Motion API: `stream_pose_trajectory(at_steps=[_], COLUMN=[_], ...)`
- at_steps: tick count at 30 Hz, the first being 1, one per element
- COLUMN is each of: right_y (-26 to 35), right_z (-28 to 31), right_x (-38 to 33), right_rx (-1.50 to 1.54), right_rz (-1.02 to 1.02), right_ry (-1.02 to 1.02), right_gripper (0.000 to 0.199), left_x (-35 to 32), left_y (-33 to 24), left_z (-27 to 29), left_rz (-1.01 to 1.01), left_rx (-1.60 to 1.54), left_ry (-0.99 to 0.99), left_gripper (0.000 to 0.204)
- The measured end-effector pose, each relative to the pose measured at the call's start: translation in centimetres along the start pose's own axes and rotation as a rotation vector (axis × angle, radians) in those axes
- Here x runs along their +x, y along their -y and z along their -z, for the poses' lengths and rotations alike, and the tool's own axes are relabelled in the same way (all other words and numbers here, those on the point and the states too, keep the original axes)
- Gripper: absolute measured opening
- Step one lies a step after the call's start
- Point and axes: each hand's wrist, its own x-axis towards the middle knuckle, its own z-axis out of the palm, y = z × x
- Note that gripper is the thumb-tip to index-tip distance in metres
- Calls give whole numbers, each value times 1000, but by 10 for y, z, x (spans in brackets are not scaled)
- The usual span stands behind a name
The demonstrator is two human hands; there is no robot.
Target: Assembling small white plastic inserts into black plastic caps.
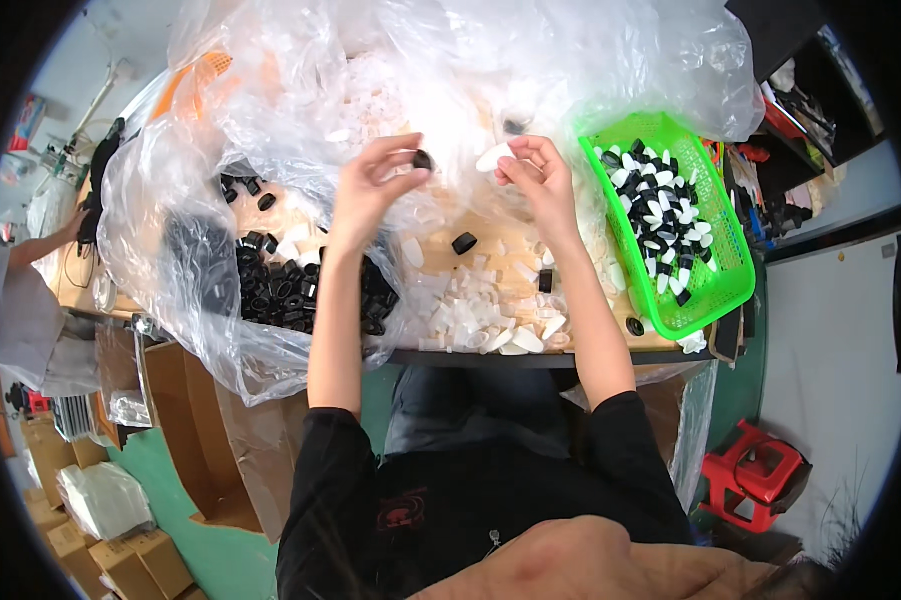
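Between thumb and fingertips, my left hand (pixel 371 192) pinches a small black cap (pixel 423 160). My right hand (pixel 543 187) grips a white oval plastic piece (pixel 492 158) by one end, a short gap from the cap. Below my hands, a loose black cap (pixel 464 243) lies on the wooden table (pixel 436 268). White and translucent pieces (pixel 476 308) are heaped near the table's front edge. A pile of black caps (pixel 276 292) spills from clear plastic at the left. On the right, a green basket (pixel 736 287) holds many black-and-white joined pieces (pixel 666 210).
Clear plastic bags (pixel 531 55) cover the back of the table, with an orange basket (pixel 203 75) partly behind them. Cardboard boxes (pixel 196 425) stand below left. A red stool (pixel 756 475) is at lower right. Another person's arm (pixel 49 243) reaches in at far left.
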Motion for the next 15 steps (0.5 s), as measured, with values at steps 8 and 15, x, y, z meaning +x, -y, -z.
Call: stream_pose_trajectory(at_steps=[8,15], right_y=[14,2], right_z=[-13,-38], right_x=[-9,-23], right_rx=[102,-84], right_rz=[91,190], right_ry=[-114,-44], right_gripper=[20,17], left_x=[9,4], left_y=[61,50], left_z=[-23,-37], left_rz=[151,362], left_rx=[-749,-1002], left_ry=[45,-124], left_gripper=[31,37])
